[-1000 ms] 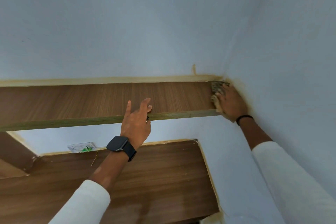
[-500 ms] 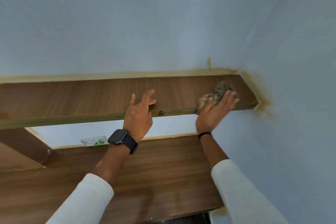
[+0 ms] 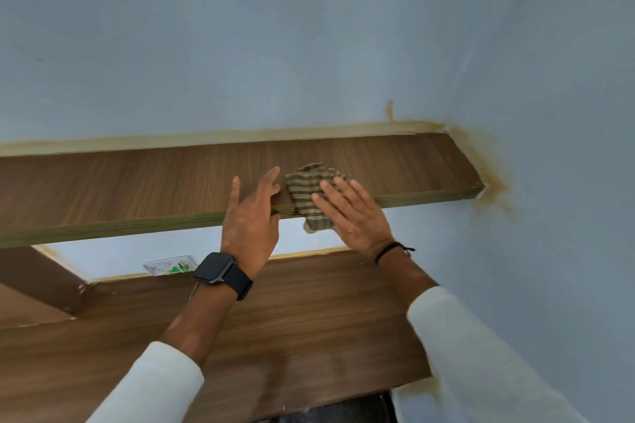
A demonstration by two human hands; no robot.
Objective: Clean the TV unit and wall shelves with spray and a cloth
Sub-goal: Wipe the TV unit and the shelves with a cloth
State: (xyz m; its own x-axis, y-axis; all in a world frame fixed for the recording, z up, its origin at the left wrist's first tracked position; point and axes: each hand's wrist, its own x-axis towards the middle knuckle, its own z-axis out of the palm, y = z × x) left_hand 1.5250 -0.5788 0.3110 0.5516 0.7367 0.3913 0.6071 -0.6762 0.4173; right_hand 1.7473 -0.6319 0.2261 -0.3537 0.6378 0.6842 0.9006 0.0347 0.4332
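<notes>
A brown wooden wall shelf [image 3: 137,178] runs along the pale blue wall into the right corner. On its front edge lies a striped brown cloth [image 3: 309,192], part of it hanging over the edge. My right hand [image 3: 350,213] presses the cloth flat with straight, spread fingers. My left hand [image 3: 252,216], with a black watch on the wrist, rests its straight fingers on the shelf's front edge just left of the cloth. No spray bottle is in view.
A second, wider wooden shelf [image 3: 309,319] lies below. A white wall socket plate [image 3: 170,264] with a green mark sits on the wall between the shelves. A slanted wooden panel [image 3: 37,278] is at the lower left. The side wall [image 3: 567,182] closes the right.
My right hand has slid the cloth leftward along the upper shelf, from the right corner to the middle beside my left hand. My left hand has stayed on the shelf edge.
</notes>
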